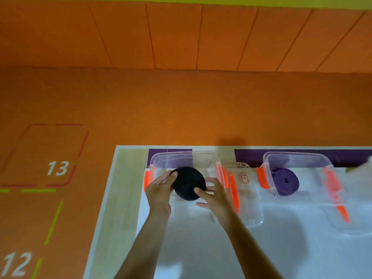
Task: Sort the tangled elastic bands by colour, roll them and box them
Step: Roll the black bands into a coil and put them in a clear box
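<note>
The left hand [161, 188] at nine o'clock and right hand [213, 196] at four clamped the black roll [189, 183] over the box [181, 158]; slack fingers might uncoil it.

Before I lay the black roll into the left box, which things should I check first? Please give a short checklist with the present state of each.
1. Both hands hold the black roll, left hand and right hand: ok.
2. Roll is tightly wound, no loose end shows: ok.
3. Left box is open, its lid lies beside it: ok.
4. Left box holds no other colour: cannot tell, hands and roll hide its bottom.
5. Purple roll sits apart in the right box: ok.
</note>
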A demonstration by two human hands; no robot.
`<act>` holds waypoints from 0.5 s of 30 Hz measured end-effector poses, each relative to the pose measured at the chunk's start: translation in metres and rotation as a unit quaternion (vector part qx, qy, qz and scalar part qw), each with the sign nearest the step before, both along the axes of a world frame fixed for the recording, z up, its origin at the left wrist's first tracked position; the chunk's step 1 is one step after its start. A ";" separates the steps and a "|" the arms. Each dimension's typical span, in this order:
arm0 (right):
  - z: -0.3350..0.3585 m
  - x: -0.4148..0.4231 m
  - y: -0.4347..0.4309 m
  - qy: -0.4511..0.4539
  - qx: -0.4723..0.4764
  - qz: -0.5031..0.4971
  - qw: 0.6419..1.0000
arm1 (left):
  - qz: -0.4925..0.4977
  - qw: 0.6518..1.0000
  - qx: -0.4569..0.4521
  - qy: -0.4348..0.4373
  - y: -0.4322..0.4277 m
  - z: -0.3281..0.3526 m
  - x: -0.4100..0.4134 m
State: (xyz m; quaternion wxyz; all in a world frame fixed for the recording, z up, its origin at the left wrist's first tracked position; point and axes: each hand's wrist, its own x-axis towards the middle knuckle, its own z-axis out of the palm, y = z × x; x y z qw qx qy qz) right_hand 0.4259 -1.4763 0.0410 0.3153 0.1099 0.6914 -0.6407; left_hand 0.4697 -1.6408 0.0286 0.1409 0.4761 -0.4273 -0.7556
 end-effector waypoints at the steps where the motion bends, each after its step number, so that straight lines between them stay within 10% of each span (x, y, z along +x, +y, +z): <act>1: -0.006 -0.008 -0.003 0.005 0.019 0.009 1.000 | 0.008 1.000 -0.011 -0.021 -0.003 -0.010 -0.010; 15: -0.090 -0.078 -0.038 -0.066 0.200 0.121 0.970 | -0.118 0.930 -0.227 -0.263 -0.012 -0.096 -0.083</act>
